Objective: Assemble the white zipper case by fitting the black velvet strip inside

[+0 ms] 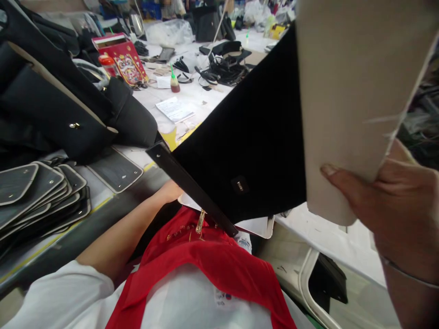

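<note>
1. Black panel with metal snap is held up, tilted, above the lap and bench edge.
2. Right hand clamps it by the cream backing, thumb on top.
3. Left hand is under the panel; I cannot tell its grip.
4. Likely a checking step; any turn calls for a firm right grip.
5. Stacked panels lie to the left.

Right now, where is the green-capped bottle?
In the head view, upper left: the bottle stands on the white table, right of the red box, just behind a paper sheet.
</note>
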`<state>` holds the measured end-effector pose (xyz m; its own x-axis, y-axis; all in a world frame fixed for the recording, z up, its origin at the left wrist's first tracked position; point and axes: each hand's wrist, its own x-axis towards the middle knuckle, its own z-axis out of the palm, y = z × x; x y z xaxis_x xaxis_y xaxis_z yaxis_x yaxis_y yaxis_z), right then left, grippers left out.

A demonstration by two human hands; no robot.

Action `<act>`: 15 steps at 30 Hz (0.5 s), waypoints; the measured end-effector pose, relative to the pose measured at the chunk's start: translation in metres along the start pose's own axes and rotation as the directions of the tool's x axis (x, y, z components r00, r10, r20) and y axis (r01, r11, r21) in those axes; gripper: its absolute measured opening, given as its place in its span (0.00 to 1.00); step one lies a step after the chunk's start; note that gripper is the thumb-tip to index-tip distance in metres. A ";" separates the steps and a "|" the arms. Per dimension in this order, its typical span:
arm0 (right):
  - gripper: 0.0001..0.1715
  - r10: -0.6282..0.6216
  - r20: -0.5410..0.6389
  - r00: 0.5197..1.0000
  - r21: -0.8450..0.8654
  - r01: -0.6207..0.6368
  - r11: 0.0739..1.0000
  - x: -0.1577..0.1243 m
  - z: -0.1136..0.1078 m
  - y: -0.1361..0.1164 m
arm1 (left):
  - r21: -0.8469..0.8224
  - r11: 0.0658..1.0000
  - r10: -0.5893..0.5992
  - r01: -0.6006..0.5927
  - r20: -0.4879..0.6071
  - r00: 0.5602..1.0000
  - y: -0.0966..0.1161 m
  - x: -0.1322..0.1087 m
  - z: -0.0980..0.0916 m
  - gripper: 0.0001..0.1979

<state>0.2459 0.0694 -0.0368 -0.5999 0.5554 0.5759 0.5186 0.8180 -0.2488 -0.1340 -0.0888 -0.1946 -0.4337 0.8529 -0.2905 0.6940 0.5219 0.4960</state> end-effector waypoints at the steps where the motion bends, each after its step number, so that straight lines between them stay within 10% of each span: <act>1: 0.20 0.041 -0.040 0.998 0.053 -0.038 0.998 0.005 0.005 -0.013 | -0.004 1.000 0.008 -0.008 0.003 1.000 0.000 0.000 0.000 0.10; 6: 0.07 -0.083 -0.082 0.993 0.076 0.089 0.993 0.014 0.034 -0.034 | 0.008 1.000 -0.028 0.027 0.016 0.999 -0.001 0.003 0.000 0.11; 15: 0.08 -0.098 0.022 0.995 0.131 0.094 0.987 -0.003 0.050 0.006 | -0.047 0.998 -0.027 0.029 0.039 0.999 -0.004 0.002 -0.002 0.13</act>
<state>0.2206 0.0798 -0.0786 -0.6608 0.4761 0.5802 0.3756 0.8791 -0.2935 -0.1386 -0.0892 -0.1953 -0.4296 0.8384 -0.3355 0.6535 0.5451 0.5252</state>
